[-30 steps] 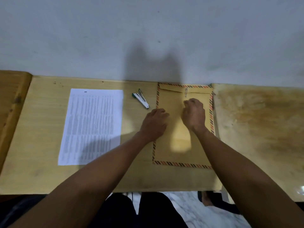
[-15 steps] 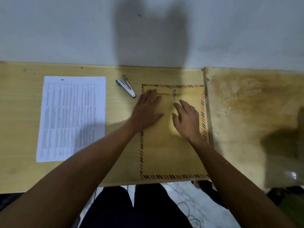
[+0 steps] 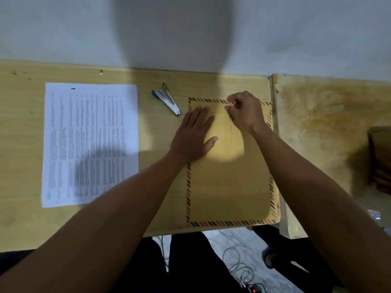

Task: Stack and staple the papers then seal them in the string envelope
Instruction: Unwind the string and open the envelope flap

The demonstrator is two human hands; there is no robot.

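Note:
A brown string envelope with a striped border lies flat on the wooden table, at its right end. My left hand presses flat on the envelope's upper left part, fingers straight. My right hand is curled at the envelope's top edge and pinches the closure string, which hangs down below the fingers. A sheet of printed paper lies to the left. A small teal and silver stapler rests between the paper and the envelope.
A second, stained table adjoins on the right, with a dark brown object at its far right edge. A white wall runs behind the tables. Cables lie on the floor below the table edge.
My right hand moved up to the envelope's top edge and closed its fingers on the string. My left hand stayed flat on the envelope. The camera tilted further down.

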